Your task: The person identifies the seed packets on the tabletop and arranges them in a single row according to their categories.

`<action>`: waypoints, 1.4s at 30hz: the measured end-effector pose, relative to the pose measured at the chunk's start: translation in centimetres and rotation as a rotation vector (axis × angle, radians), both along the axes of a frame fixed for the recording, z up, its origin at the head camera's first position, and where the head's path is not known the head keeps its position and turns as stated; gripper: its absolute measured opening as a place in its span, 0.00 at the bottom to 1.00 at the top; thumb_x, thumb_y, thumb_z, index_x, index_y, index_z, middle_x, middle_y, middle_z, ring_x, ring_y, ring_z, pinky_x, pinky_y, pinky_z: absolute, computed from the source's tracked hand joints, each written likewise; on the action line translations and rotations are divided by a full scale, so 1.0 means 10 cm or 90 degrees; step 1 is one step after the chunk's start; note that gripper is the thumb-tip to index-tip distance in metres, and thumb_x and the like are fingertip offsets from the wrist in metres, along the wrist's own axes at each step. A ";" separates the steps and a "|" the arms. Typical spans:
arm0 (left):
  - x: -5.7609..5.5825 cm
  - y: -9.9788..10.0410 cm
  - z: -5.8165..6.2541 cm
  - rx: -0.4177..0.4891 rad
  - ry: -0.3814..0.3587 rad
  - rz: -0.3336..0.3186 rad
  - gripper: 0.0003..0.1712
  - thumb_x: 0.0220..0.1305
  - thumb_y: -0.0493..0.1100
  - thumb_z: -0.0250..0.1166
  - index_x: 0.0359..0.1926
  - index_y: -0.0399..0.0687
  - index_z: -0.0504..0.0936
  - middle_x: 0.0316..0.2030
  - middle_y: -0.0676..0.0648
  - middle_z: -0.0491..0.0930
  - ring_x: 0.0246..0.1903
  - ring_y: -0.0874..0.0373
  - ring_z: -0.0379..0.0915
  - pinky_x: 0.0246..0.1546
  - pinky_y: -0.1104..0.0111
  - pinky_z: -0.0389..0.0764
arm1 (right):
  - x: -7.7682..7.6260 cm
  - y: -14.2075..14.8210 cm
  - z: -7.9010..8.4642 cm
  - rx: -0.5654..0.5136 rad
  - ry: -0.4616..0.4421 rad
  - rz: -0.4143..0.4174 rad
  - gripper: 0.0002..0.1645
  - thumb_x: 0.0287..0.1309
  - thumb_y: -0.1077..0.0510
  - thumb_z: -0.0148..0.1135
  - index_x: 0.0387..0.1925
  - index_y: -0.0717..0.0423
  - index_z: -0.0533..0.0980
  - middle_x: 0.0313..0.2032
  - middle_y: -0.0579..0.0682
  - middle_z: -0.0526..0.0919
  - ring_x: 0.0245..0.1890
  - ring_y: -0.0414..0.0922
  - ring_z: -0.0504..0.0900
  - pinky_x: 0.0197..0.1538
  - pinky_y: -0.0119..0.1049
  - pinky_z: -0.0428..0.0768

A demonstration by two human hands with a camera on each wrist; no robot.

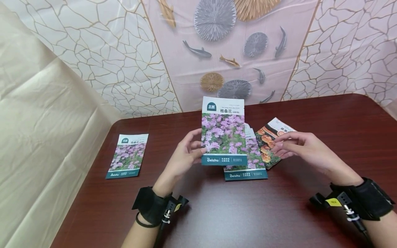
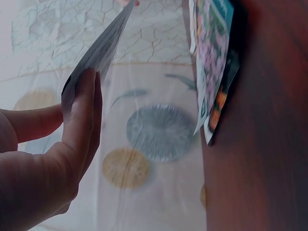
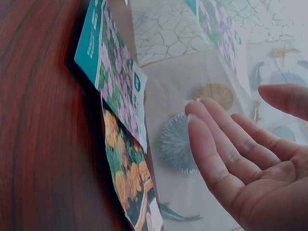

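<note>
My left hand pinches the left edge of a seed packet printed with pink-purple flowers and holds it up above the table. The left wrist view shows the thumb on one face and fingers behind the other. Beneath it, another pink-flower packet lies partly hidden, overlapping an orange-flower packet. My right hand hovers over the orange packet's right side in the head view. In the right wrist view its fingers are loosely bent, thumb apart, with nothing between them.
A further pink-flower packet lies alone on the left of the dark red-brown table. Pale cloth hangs along the left side. A patterned backdrop with fish and round shapes rises behind the table's far edge.
</note>
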State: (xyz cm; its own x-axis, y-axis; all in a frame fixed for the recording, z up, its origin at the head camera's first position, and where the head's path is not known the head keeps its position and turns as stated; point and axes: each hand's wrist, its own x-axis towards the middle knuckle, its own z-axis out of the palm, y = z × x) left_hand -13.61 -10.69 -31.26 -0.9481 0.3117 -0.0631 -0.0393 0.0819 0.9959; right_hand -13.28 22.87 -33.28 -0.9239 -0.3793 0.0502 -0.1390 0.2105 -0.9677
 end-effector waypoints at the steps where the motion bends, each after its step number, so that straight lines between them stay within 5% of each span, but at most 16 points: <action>1: -0.01 -0.03 0.01 0.002 0.002 0.000 0.31 0.62 0.28 0.54 0.65 0.49 0.59 0.43 0.36 0.76 0.33 0.54 0.76 0.34 0.63 0.80 | 0.00 0.01 0.00 0.003 0.005 -0.008 0.11 0.63 0.64 0.52 0.46 0.62 0.72 0.36 0.56 0.83 0.36 0.49 0.83 0.37 0.40 0.80; 11: -0.07 -0.33 0.06 -0.042 0.007 0.012 0.32 0.63 0.28 0.53 0.66 0.50 0.58 0.41 0.37 0.75 0.32 0.54 0.74 0.34 0.64 0.79 | -0.02 0.04 0.00 0.092 0.021 -0.078 0.22 0.64 0.59 0.52 0.52 0.73 0.66 0.36 0.53 0.84 0.37 0.41 0.82 0.37 0.35 0.80; 33: -0.20 -0.97 0.07 -0.235 0.017 0.069 0.31 0.64 0.32 0.54 0.67 0.48 0.57 0.41 0.40 0.71 0.37 0.52 0.70 0.36 0.63 0.77 | -0.02 0.05 -0.02 0.153 0.043 -0.085 0.23 0.62 0.56 0.56 0.52 0.71 0.69 0.37 0.54 0.84 0.36 0.38 0.81 0.37 0.31 0.79; 42: -0.23 -1.23 -0.04 -0.327 -0.004 0.091 0.32 0.65 0.32 0.54 0.68 0.47 0.55 0.47 0.36 0.69 0.42 0.47 0.69 0.38 0.60 0.77 | -0.02 0.03 -0.01 0.182 0.041 -0.107 0.23 0.61 0.54 0.57 0.50 0.68 0.72 0.37 0.55 0.83 0.35 0.41 0.82 0.36 0.31 0.79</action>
